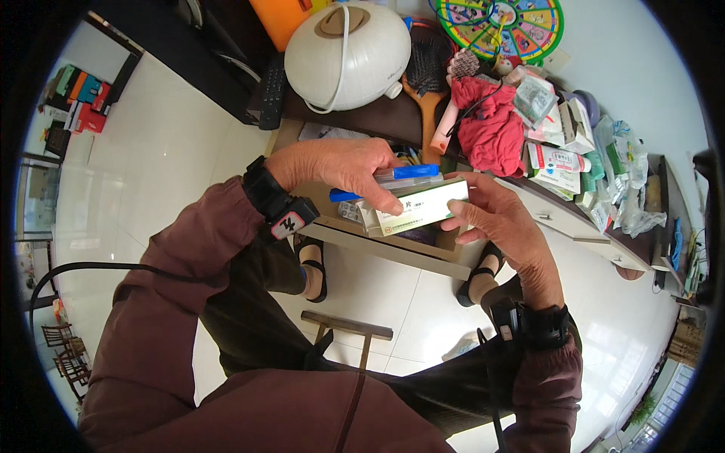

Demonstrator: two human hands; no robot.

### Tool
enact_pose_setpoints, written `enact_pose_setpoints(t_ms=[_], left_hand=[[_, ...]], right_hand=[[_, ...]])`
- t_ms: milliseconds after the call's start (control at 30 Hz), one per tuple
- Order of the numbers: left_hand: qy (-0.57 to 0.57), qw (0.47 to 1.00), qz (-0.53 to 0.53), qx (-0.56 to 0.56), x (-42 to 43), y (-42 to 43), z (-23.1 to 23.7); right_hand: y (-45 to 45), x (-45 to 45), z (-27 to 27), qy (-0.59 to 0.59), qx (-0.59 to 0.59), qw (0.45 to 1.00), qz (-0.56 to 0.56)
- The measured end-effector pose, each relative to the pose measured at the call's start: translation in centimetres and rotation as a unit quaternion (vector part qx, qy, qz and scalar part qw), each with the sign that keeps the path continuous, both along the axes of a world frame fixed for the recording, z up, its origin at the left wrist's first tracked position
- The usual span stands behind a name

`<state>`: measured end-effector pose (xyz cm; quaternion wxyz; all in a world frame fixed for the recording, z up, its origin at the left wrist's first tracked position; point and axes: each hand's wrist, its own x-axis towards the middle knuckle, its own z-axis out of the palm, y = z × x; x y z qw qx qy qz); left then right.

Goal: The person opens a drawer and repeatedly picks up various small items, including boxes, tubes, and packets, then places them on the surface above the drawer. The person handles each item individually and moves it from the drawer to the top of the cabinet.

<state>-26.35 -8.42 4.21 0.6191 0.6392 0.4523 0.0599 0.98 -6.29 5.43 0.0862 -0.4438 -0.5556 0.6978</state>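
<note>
My left hand [351,170] grips a small bundle above the open drawer [340,232]. Its thumb presses on a white and green medicine box [419,208], and a clear plastic case with blue edges [416,171] lies behind the box. My right hand [490,212] holds the right end of the same box, with the thumb on its printed face. What looks like a blister pack [348,211] shows at the left of the box. Pens and other small things in the drawer are partly hidden by my hands.
On the dark cabinet top stand a white rounded appliance [348,56], a remote control [273,93], a paddle hairbrush [426,85], a crumpled red cloth [490,130], medicine boxes [575,127] and plastic bags [631,192]. Below me is a wooden stool part [346,325] between my legs.
</note>
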Motion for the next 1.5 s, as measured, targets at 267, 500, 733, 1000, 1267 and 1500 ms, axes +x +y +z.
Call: enact_pose_setpoints(t_ms=[267, 500, 733, 1000, 1267, 1500], left_hand=[[-0.172, 0.958, 0.222, -0.063, 1.8, -2.2, 4.1], [-0.308, 0.918, 0.238, -0.079, 3.2, -2.3, 4.2], [-0.293, 0.93, 0.211, -0.061, 3.0, -2.1, 4.3], [-0.343, 0.904, 0.256, -0.007, 3.4, -2.8, 5.1], [-0.343, 0.895, 0.286, -0.005, 3.4, -2.5, 4.6], [-0.383, 0.858, 0.341, -0.019, 4.0, -2.2, 3.5]], right_hand=[[0.1, 1.4, -0.4, 0.229, -0.116, 0.962, -0.092], [-0.4, 1.3, -1.8, 0.338, -0.18, 0.916, -0.119], [-0.3, 1.0, -3.0, 0.39, -0.233, 0.882, -0.127], [-0.6, 0.2, -3.4, 0.378, -0.229, 0.881, -0.167], [-1.2, -0.4, -3.0, 0.358, -0.206, 0.888, -0.202], [-1.4, -0.4, -3.0, 0.35, -0.188, 0.889, -0.229]])
